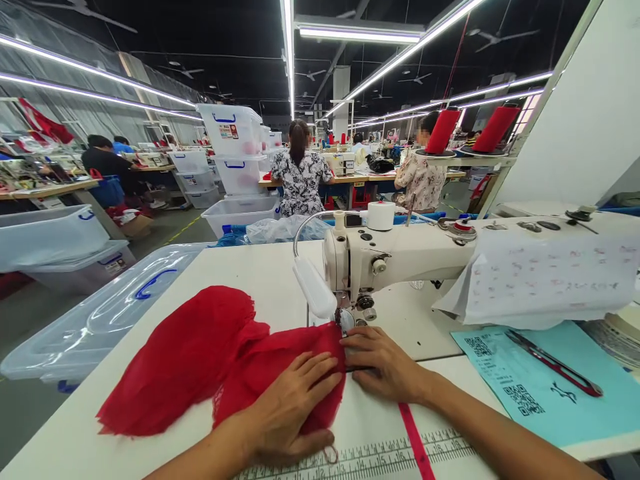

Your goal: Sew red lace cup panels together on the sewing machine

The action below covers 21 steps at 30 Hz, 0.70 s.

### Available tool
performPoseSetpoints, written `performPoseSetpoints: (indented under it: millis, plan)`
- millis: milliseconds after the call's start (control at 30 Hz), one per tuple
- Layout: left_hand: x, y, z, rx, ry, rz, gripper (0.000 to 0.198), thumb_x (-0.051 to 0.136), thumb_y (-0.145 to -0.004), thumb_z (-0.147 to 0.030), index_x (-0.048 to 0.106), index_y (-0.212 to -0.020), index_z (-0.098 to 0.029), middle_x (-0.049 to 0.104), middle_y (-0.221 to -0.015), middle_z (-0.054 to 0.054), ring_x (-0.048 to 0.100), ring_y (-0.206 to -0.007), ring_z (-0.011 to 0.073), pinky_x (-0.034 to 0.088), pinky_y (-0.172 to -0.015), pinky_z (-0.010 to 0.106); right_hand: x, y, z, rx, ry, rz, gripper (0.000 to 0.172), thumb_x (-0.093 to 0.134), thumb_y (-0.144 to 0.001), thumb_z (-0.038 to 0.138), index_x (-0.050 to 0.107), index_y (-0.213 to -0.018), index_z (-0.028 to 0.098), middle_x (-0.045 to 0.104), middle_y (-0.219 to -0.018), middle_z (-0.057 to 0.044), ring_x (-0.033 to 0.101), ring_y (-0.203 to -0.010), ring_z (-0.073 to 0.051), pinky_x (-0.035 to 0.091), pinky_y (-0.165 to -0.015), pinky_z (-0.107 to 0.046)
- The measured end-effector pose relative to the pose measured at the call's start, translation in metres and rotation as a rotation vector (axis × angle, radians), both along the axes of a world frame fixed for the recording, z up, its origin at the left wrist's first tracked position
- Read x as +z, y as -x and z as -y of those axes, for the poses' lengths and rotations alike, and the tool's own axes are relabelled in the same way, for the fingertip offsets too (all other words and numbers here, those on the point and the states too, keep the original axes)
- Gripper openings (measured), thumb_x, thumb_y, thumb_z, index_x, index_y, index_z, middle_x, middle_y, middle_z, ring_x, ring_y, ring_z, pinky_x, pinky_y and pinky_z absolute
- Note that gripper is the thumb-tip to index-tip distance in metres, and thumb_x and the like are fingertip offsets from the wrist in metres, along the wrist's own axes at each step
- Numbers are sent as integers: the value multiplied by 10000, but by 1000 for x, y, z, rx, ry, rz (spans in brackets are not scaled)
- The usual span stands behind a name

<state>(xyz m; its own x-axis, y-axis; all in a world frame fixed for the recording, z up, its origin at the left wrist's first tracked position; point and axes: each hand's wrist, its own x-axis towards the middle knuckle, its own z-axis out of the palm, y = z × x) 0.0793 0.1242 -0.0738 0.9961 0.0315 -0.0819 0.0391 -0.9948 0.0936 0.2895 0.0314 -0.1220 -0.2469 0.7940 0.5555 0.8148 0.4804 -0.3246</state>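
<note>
A piece of red fabric (200, 353) lies spread on the white sewing table (240, 267), its right end under the needle of a white sewing machine (400, 257). My left hand (290, 407) lies flat on the fabric, fingers together, pressing it down. My right hand (383, 363) rests flat beside the fabric's right edge, just in front of the presser foot (346, 320), its fingertips touching the cloth.
Red-handled snips (555, 363) lie on a blue paper sheet (545, 393) at the right. A printed ruler and red tape (417, 447) mark the table front. Clear plastic bins (100, 313) stand at the left. Other people sit at sewing stations behind; two red thread cones (493, 130) stand at the right.
</note>
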Motion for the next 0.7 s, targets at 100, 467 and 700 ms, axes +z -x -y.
performPoseSetpoints:
  millis: [100,467,700]
  plan:
    - [0,-2,2,18,16,-15,657,532,-773,-423,340,-1324,-121,330,-1385,159,288,-1273,317,254,-1029,539,0,-1,0,8,7,1,222,542,-757,141,638,-941,217,577,-1136,-26,430,-1113,-241,360,-943,-434]
    - [0,-9,7,22,15,101,588,597,-732,-360,428,-1251,-142,478,-1269,128,416,-1158,312,334,-959,536,3,0,2,33,23,-29,267,538,-770,174,592,-1032,179,567,-1155,-59,428,-1118,-243,363,-946,-435]
    - [-5,-6,0,12,27,127,539,561,-764,-333,416,-1251,-152,477,-1265,124,394,-1168,305,303,-978,525,4,3,2,10,-20,-4,410,503,-753,157,476,-1162,141,577,-1093,-106,451,-1052,-247,392,-890,-435]
